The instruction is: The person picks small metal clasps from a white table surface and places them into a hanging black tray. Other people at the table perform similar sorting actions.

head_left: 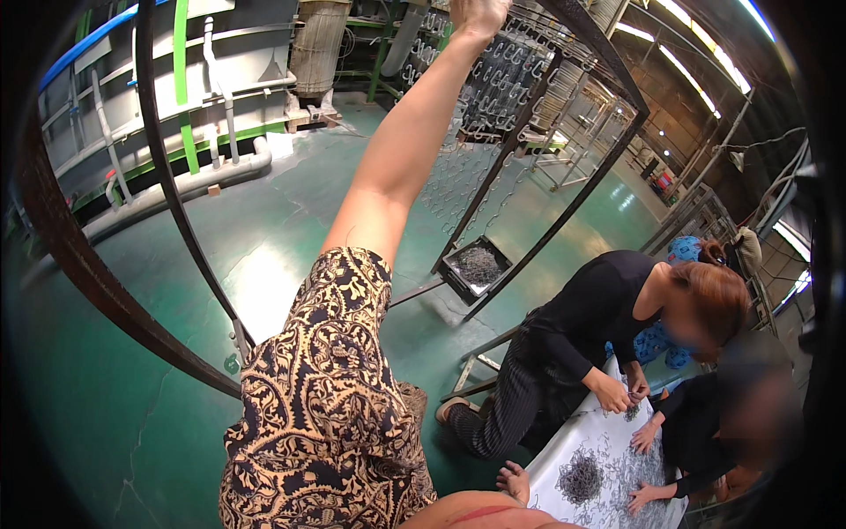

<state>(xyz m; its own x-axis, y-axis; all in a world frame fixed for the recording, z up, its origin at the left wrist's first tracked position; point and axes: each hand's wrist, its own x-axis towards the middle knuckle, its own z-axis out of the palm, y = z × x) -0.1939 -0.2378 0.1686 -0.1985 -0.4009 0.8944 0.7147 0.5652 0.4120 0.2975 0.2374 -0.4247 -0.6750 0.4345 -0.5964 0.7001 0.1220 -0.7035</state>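
My left arm, in a black-and-tan patterned sleeve, stretches up and away. My left hand [480, 16] is at the top edge, next to a rack hung with rows of S-shaped metal hooks [502, 97]; its fingers are cut off by the picture's edge. Thin strands of wire pieces [458, 189] hang below. Low down, beside the white worktable [542, 476], is what looks like my right hand [513, 480], fingers apart, nothing visible in them. A pile of dark wire pieces [581, 476] lies on that table.
Dark metal frame bars [163, 167] rise around my arm. A black tray [477, 267] of wire pieces sits low between them. At right, a person in black [590, 309] and another dark-clothed person [692, 423] handle wire pieces. Pipes [176, 185] line the left wall.
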